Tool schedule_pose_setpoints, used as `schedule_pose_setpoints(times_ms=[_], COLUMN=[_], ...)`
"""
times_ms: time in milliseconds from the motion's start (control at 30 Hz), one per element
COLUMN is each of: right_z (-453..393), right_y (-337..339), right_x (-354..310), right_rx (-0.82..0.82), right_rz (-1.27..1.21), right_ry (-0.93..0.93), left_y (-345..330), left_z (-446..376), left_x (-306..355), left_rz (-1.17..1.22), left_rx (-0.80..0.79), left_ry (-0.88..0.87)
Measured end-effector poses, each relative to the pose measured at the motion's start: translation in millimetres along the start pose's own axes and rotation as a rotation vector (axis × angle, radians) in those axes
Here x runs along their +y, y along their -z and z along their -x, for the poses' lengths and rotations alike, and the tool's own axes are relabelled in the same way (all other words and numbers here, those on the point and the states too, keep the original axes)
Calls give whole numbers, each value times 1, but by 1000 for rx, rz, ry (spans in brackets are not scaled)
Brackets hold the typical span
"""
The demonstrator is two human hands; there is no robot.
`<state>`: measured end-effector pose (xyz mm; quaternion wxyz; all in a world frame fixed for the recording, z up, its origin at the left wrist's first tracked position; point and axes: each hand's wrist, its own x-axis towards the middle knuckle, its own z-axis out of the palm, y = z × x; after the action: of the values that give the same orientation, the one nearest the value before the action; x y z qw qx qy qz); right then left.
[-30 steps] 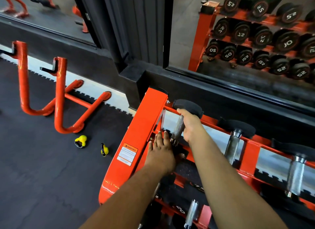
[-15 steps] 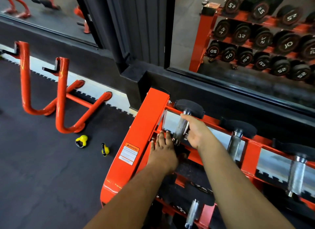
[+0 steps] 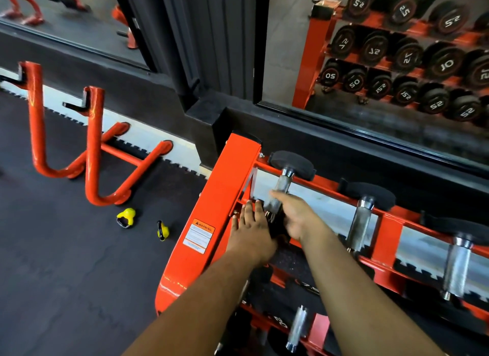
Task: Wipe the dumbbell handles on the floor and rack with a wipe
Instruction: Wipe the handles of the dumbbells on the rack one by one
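On the rack's point(image 3: 225, 196) top rail, my right hand point(image 3: 293, 218) wraps the heavy dumbbell's point(image 3: 284, 183) knurled steel handle point(image 3: 280, 190), non-slip; left hand point(image 3: 251, 226) rests flat.

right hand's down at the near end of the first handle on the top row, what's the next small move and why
Probably slide the right hand back up the first dumbbell handle toward the far black head. It grips the near end, so the knurled metal above it lies bare. The left hand rests flat beside it on the orange rack, steadying. No wipe shows; it may be hidden under the fingers.
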<state>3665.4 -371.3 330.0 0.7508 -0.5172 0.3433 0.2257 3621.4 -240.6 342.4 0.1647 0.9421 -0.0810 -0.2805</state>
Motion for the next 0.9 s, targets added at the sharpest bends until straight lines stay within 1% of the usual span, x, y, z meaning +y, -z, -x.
schedule_pose_setpoints(times_ms=[100,200,400,467,533,567,600,633,700,733,767,833,867,900], right_z=[5,9,-8,-5,3,7,5,2,-8,-11,-12,-4,4,13], right_y=[4,23,-1,2,12,17,20,18,11,6,2,3,6,11], right_x=[0,9,-12,-6,7,10,9,3,-10,-13,-9,10,23,32], right_rx=[-8,27,120,73,8,-22,-26,12,121,169,213,251,265,298], right_rz=[37,62,-185,-153,-45,-14,-45,-134,-313,-348,-292,-48,107,307], right_ry=[-2,82,209,162,93,105,141,182,254,273,267,290,342,444], left_y=[1,-2,-1,-1,-2,-2,-3,-2,-3,-3,-3,-3,-4,-5], left_z=[0,-2,0,0,0,0,-1,-1,-1,0,0,0,0,0], left_x=[0,-1,-1,-1,-1,-1,-2,-2,-2,-2,-2,-2,-3,-3], left_rz=[-3,20,31,36,36,36,40,46,55,60,65,75,77,77], left_rx=[-11,12,18,26,26,30,29,26,31,39,42,40,42,45], left_ry=[0,2,-4,-8,-10,-10,-10,-12,-15,-15,-17,-22,-23,-26])
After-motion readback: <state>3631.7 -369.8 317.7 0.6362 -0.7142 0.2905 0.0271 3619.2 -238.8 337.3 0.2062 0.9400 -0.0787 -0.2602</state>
